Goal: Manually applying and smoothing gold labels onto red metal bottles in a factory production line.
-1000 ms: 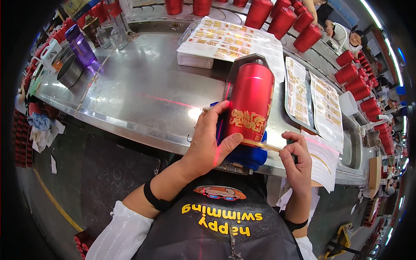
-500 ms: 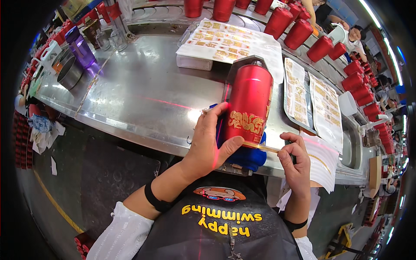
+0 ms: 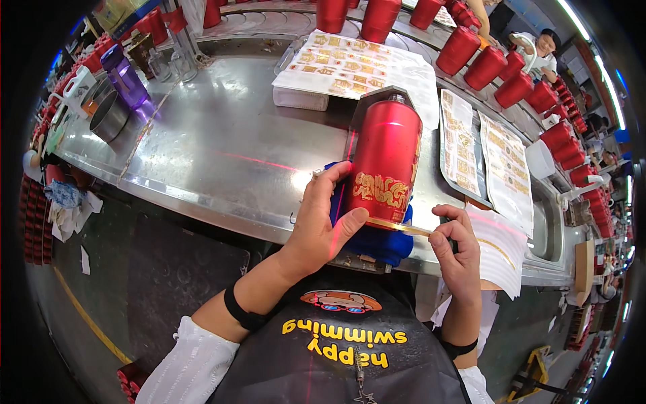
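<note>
A red bottle [image 3: 385,151] with a gold pattern low on its side lies tilted in a dark holder [image 3: 367,106], its neck pointing away from me. My left hand [image 3: 321,219] grips its lower left side, fingers along the flank and thumb at the base edge. A thin gold strip [image 3: 407,229] runs along that base and sticks out to the right. The strip's free end is pinched between thumb and forefinger of my right hand [image 3: 459,252]. Bunched blue cloth [image 3: 380,246] sits below the bottle's base.
Decal sheets [image 3: 360,64] lie behind the bottle; more sheets on a tray [image 3: 459,145] and strip-bearing paper [image 3: 498,246] are at right. A conveyor with red bottles [image 3: 459,50] curves behind. A purple bottle [image 3: 124,75] and metal pot [image 3: 110,116] stand left. Another person [image 3: 538,50] works far right.
The red bottles on the conveyor have shifted to the right. The person at the far right has changed posture. My hands, the held bottle and the strip have barely moved.
</note>
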A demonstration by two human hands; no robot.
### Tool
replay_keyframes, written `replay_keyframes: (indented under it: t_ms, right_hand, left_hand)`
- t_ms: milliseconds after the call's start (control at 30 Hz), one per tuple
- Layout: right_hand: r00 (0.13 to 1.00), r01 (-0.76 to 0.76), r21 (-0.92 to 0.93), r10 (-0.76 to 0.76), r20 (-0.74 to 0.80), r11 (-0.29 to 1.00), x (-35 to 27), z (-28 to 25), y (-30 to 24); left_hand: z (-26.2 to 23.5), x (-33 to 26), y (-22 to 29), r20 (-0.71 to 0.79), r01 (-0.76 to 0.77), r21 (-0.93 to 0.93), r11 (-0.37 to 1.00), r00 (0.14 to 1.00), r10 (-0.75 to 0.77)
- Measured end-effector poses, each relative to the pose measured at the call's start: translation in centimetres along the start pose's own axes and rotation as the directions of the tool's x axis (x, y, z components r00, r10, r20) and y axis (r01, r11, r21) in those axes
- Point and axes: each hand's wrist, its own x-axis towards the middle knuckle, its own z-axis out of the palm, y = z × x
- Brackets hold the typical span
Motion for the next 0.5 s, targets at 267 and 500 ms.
replay_keyframes:
  t_ms: [267,500]
  right_hand:
    - [1.000,-0.011,0.025,0.011,0.009,1.000,-0.01,0.11,0.52]
    - [0.990,-0.042,0.135,0.023,0.136,0.990,-0.10,-0.37,0.79]
  left_hand:
    - [0.04,-0.21,-0.31,0.000,0.004,0.042,0.999,1.000,-0.004]
    - [0.11,-0.10,0.05,0.025,0.024,-0.005,1.000,0.999,-0.024]
